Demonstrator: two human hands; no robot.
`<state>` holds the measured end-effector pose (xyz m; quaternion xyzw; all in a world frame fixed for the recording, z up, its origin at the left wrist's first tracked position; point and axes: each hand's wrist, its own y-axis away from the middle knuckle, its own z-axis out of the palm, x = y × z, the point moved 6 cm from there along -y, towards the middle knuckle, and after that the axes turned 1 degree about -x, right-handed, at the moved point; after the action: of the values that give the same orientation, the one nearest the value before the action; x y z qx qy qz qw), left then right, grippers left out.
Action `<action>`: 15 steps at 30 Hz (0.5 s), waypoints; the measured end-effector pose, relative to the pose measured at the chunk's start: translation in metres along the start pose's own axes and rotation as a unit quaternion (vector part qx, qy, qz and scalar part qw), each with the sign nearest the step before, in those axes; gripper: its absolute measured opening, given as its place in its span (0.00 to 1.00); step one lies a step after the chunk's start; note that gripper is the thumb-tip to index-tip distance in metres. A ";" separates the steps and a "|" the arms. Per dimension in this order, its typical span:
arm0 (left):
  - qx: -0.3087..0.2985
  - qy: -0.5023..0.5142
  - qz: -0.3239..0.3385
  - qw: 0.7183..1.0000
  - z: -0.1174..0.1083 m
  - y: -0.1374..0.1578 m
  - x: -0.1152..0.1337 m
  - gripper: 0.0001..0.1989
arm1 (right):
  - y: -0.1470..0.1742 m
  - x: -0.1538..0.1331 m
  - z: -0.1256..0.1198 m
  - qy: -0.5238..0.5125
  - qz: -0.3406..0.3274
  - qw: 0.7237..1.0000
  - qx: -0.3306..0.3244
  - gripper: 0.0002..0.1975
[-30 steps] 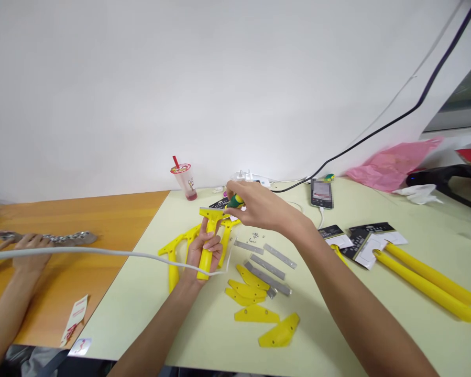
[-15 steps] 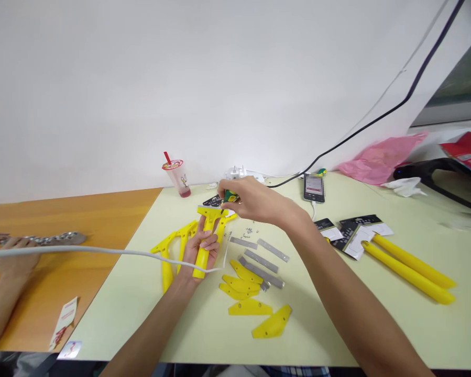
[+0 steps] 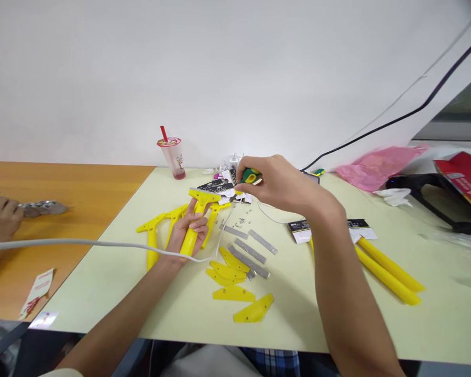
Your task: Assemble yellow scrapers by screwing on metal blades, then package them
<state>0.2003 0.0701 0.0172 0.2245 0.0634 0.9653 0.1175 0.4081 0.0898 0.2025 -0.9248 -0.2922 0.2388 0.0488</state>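
Note:
My left hand is wrapped round the handle of a yellow scraper, its head pointing up and away. In my right hand is a screwdriver with a green and yellow handle, held to the right of the scraper head and apart from it. More yellow scrapers lie behind and left of my left hand. Small screws are scattered on the table between my hands. Nearer to me lie several grey blades and several yellow cover plates with holes.
A white cable crosses in front of my left wrist. At the back stand a plastic cup with straw and black-and-white packaging cards. Yellow handles lie right of my arm, a pink bag beyond. Leftward, a co-worker's hand touches a metal object.
My right hand has lifted the screwdriver off the scraper head and moved it to the right. My left hand keeps its hold. The camera view has shifted, and my right arm now partly hides the phone.

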 end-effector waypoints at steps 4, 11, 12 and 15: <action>0.011 0.003 -0.002 1.000 0.002 0.002 -0.001 0.33 | -0.008 0.021 0.021 0.020 0.038 0.995 -0.091 0.02; 0.010 0.000 -0.001 1.000 0.006 0.004 -0.001 0.31 | -0.031 0.042 0.061 0.021 0.050 0.983 -0.174 0.01; 0.009 0.001 -0.001 1.000 0.006 0.004 0.000 0.31 | -0.032 0.042 0.063 0.019 0.047 0.983 -0.178 0.01; 0.006 0.001 -0.004 1.000 0.006 0.004 -0.001 0.32 | -0.033 0.042 0.067 0.020 0.043 0.981 -0.188 0.01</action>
<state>0.2032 0.0662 0.0233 0.2241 0.0705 0.9645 0.1204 0.3899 0.1374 0.1333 -0.9338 -0.2904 0.1635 -0.1302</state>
